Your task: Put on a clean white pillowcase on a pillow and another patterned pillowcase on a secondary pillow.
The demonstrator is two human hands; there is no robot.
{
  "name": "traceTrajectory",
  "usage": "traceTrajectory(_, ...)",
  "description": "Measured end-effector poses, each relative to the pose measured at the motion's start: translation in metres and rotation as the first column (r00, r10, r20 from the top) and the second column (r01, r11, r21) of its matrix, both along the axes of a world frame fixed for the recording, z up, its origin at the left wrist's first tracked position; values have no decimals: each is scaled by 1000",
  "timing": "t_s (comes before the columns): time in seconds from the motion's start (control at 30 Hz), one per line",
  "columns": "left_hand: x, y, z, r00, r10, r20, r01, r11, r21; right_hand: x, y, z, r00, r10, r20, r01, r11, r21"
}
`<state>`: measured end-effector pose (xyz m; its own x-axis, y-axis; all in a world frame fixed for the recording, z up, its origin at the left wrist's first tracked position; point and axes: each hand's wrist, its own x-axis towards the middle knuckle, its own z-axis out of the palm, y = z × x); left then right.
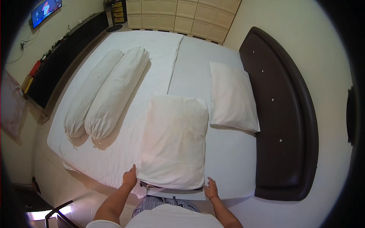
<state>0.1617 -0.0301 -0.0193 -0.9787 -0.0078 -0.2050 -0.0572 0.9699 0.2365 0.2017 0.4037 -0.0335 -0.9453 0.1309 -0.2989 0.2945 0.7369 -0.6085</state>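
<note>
A pillow in a white pillowcase (175, 139) lies on the bed right before me, with a strip of dark patterned fabric showing at its near end. My left hand (130, 177) is beside its near left corner, index finger extended; whether it grips the cloth is unclear. By the near right corner is my right hand (210, 188), fingers apart and holding nothing. Another white-cased pillow (233, 98) rests against the headboard. Two white bolsters, a thinner one (92, 94) and a thicker one (118, 92), lie side by side on the left part of the bed.
White bedding (154, 71) covers the bed. A dark brown padded headboard (281, 119) stands at the right. Along the left wall runs a long black cabinet (65, 59) beneath a television (45, 12). Beige drawers (185, 17) and a floor fan (114, 28) are beyond the bed's far end.
</note>
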Motion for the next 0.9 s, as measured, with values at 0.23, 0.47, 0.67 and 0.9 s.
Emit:
traceTrajectory(0.23, 37, 21, -30, 974, 107, 198, -108, 994, -8, -14, -12, -47, 996, -49, 70, 52, 998, -43)
traceTrajectory(0.47, 37, -7, -20, 975, 27, 221, -46, 996, 82, -35, 58, -63, 964, 166, 206, -148, 984, -104)
traceTrajectory(0.67, 100, 26, -34, 890, 256, 377, -404, 825, 395, -96, 34, -78, 756, -334, 563, 653, 439, -617)
traceTrajectory(0.9, 110, 14, -14, 852, 100, 515, -348, 842, 412, -141, -43, -29, 820, -199, 537, 559, 478, -677)
